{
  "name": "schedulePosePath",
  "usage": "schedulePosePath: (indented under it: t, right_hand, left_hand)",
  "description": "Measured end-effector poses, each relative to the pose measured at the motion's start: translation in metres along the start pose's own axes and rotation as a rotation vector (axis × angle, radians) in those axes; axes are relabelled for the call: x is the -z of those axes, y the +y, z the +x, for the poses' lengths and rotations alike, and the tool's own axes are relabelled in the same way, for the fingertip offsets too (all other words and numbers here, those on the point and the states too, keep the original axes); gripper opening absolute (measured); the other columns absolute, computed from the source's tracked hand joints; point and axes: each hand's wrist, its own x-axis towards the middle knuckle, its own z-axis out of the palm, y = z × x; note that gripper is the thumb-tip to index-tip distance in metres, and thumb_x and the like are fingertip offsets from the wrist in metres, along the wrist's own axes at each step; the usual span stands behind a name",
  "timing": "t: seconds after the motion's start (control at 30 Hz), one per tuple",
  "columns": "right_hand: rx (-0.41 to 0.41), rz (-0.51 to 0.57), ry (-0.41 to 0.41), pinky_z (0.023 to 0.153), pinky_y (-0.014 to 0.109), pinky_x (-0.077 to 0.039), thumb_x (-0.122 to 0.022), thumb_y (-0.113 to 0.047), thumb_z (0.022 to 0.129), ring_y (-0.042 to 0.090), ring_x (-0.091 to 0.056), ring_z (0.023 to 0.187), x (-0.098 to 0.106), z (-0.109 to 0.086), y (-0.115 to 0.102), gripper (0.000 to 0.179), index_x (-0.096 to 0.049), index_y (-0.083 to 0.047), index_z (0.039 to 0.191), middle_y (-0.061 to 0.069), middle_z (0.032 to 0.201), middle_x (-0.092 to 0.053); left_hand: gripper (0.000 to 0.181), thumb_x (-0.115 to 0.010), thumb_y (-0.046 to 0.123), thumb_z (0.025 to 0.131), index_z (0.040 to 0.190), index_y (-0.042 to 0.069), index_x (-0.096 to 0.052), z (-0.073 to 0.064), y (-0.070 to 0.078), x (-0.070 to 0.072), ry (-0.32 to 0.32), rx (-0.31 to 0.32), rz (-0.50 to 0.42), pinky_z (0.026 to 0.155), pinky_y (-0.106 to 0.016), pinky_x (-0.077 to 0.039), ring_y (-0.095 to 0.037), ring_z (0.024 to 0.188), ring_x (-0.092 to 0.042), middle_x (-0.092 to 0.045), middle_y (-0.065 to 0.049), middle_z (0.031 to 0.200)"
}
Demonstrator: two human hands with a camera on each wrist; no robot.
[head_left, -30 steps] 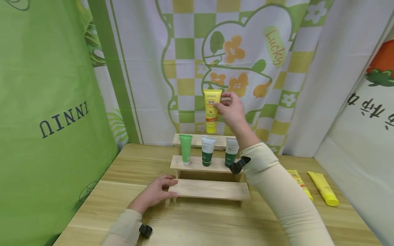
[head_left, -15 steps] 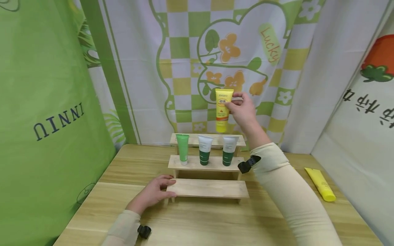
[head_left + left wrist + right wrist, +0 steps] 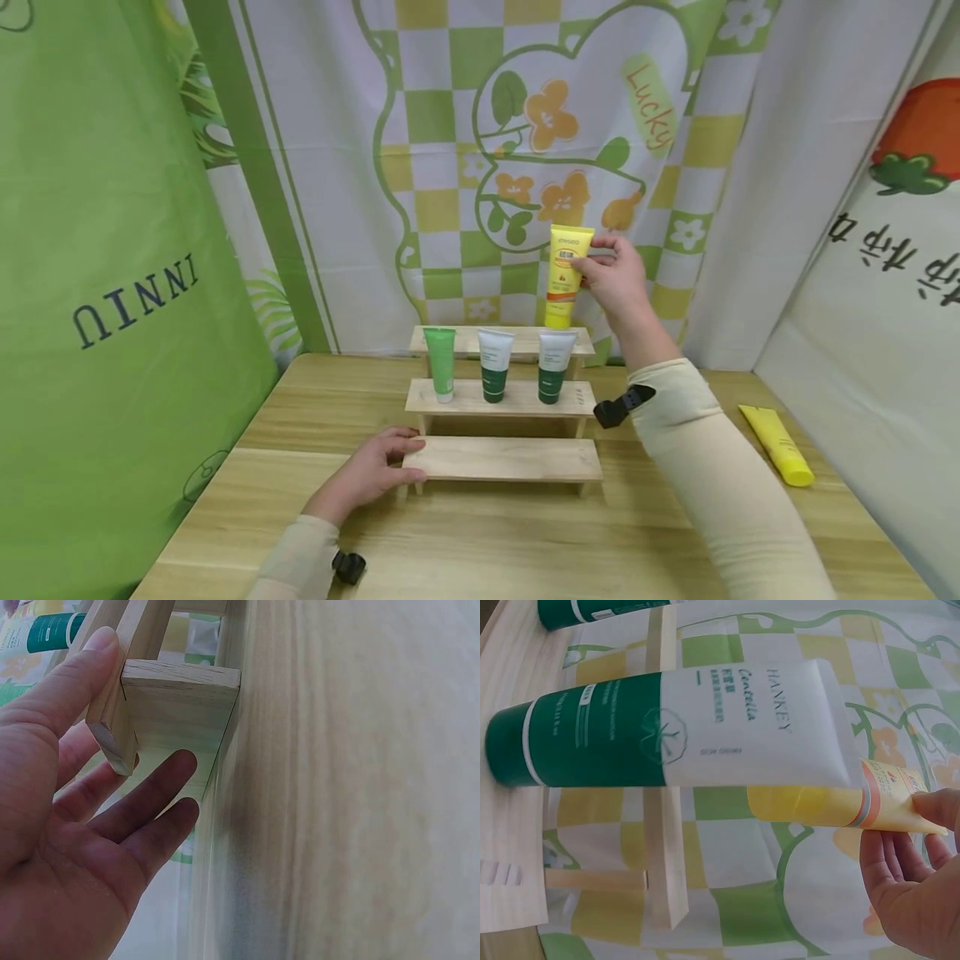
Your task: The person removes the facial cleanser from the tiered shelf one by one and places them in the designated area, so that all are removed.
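Observation:
My right hand (image 3: 618,275) pinches a yellow squeeze tube (image 3: 564,287) by its right edge, thumb in front. The tube is upright, cap down, close over the right part of the top step (image 3: 517,340) of a three-step wooden display stand. In the right wrist view a gap shows between its cap end (image 3: 769,802) and that step. My left hand (image 3: 371,471) holds the left end of the lowest step (image 3: 510,458), thumb at the front edge. On the middle step (image 3: 457,406) stand a green tube (image 3: 442,367) and two white-and-green tubes (image 3: 495,367), (image 3: 555,367).
Another yellow tube (image 3: 776,446) lies on the wooden table (image 3: 480,542) to the right, beyond my right sleeve (image 3: 720,475). A patterned curtain (image 3: 427,208) hangs right behind the stand. Green cloth (image 3: 127,400) bounds the left side, white cloth (image 3: 885,350) the right.
My right hand has carried the yellow tube rightward over the top step and, at the end, slightly down. My left hand stays at the stand. The head view has shifted a little.

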Motion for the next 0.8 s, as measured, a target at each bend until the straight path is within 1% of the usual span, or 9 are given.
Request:
schedulePosePath:
  t: [0.07,0.3,0.43,0.6,0.8]
  right_hand:
    - [-0.011,-0.009,0.002,0.092,0.046,-0.05,-0.068,-0.011,0.093,0.024,-0.062,0.099,0.002,-0.001,0.003,0.039,-0.047,-0.007,0.126,0.014,0.116,-0.061]
    - [-0.02,-0.055,0.005,0.086,0.038,-0.053,-0.068,-0.013,0.093,0.024,-0.063,0.096,0.012,-0.002,0.014,0.041,-0.047,-0.007,0.128,0.014,0.115,-0.061]
    - [-0.039,-0.065,0.005,0.086,0.039,-0.052,-0.067,-0.013,0.093,0.024,-0.063,0.097,0.018,-0.003,0.019,0.041,-0.047,-0.006,0.128,0.015,0.116,-0.061]
    - [-0.059,-0.076,-0.007,0.084,0.036,-0.053,-0.066,-0.012,0.094,0.024,-0.062,0.098,0.026,-0.004,0.025,0.043,-0.045,-0.005,0.131,0.015,0.12,-0.059]
    - [-0.068,-0.077,-0.014,0.081,0.034,-0.054,-0.065,-0.012,0.093,0.022,-0.064,0.091,0.036,-0.005,0.033,0.045,-0.045,-0.003,0.132,0.016,0.118,-0.059]
  left_hand:
    - [0.063,-0.08,0.042,0.08,0.129,0.005,-0.065,0.0,0.0,0.0,0.0,0.004,-0.002,0.102,-0.049,-0.041,-0.032,0.122,-0.054,-0.051,-0.011,0.14]
    - [0.063,-0.079,0.044,0.08,0.129,0.006,-0.065,0.0,0.0,-0.001,0.007,0.006,0.006,0.101,-0.049,-0.042,-0.03,0.121,-0.054,-0.051,-0.01,0.14]
    - [0.064,-0.079,0.045,0.08,0.128,0.006,-0.065,0.001,-0.001,-0.002,0.015,0.0,0.011,0.101,-0.048,-0.042,-0.029,0.12,-0.055,-0.052,-0.008,0.139]
    - [0.063,-0.079,0.045,0.08,0.129,0.007,-0.065,0.001,-0.002,-0.002,0.012,0.007,0.011,0.101,-0.048,-0.041,-0.029,0.121,-0.055,-0.052,-0.008,0.14]
    - [0.063,-0.08,0.042,0.081,0.13,0.006,-0.064,0.0,0.001,-0.001,0.002,0.017,-0.002,0.103,-0.05,-0.039,-0.03,0.122,-0.054,-0.051,-0.01,0.141]
